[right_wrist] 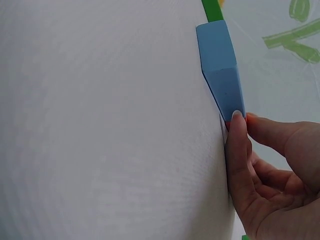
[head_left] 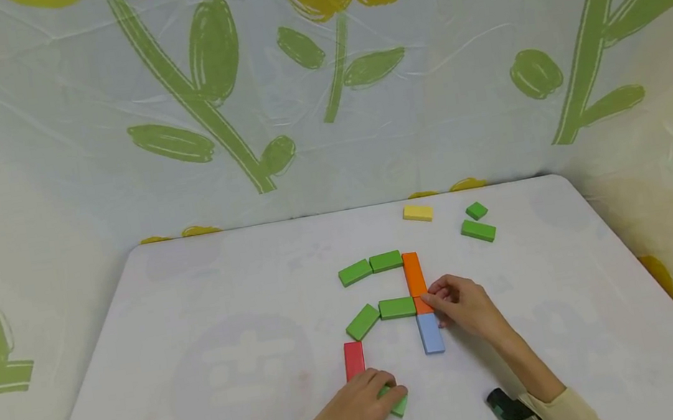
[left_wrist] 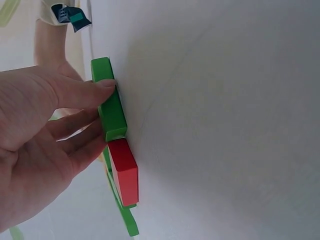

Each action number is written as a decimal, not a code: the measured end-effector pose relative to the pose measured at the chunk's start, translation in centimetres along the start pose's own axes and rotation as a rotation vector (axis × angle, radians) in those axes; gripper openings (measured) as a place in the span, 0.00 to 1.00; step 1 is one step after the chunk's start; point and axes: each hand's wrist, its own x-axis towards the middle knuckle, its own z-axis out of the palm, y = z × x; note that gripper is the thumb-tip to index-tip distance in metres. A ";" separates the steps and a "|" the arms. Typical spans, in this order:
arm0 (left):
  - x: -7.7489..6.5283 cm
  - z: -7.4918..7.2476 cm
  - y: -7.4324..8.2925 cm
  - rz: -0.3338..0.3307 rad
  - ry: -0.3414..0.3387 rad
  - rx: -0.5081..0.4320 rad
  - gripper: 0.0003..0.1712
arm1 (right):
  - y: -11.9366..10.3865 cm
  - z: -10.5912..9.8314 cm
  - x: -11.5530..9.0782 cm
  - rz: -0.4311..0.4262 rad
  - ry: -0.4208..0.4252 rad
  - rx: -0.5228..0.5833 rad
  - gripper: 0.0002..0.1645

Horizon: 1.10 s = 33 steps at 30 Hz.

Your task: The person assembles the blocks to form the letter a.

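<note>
My left hand [head_left: 362,406] pinches a green block [left_wrist: 111,112] between thumb and fingers at the near end of the arrangement. One end of that block meets a red block [left_wrist: 126,172] standing beside it. The right hand [head_left: 465,307] has its thumb and fingertips at a short orange block [head_left: 422,305], mostly covered in the right wrist view. One fingertip also touches the blue block [right_wrist: 220,65] next to it. A longer orange block [head_left: 414,274] adjoins the short one. From the orange pieces, two rows of green blocks [head_left: 397,308] run left, the nearer row bending toward the red block.
A yellow block [head_left: 418,213], a green block [head_left: 479,231] and a smaller green block [head_left: 476,210] lie apart at the back right of the white table [head_left: 221,271]. Flower-printed sheeting [head_left: 459,112] surrounds the table. A dark device [head_left: 506,406] sits by the right sleeve.
</note>
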 end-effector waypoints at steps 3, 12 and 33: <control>-0.1 -0.1 0.0 -0.002 -0.011 -0.026 0.29 | 0.0 0.0 0.0 0.001 0.002 0.002 0.16; -0.3 -0.4 -0.1 -0.032 -0.040 -0.075 0.30 | 0.1 0.0 0.0 0.002 0.003 0.003 0.15; -0.4 -0.4 -0.3 -0.076 -0.053 -0.031 0.29 | 0.2 0.0 0.1 0.011 0.003 -0.010 0.16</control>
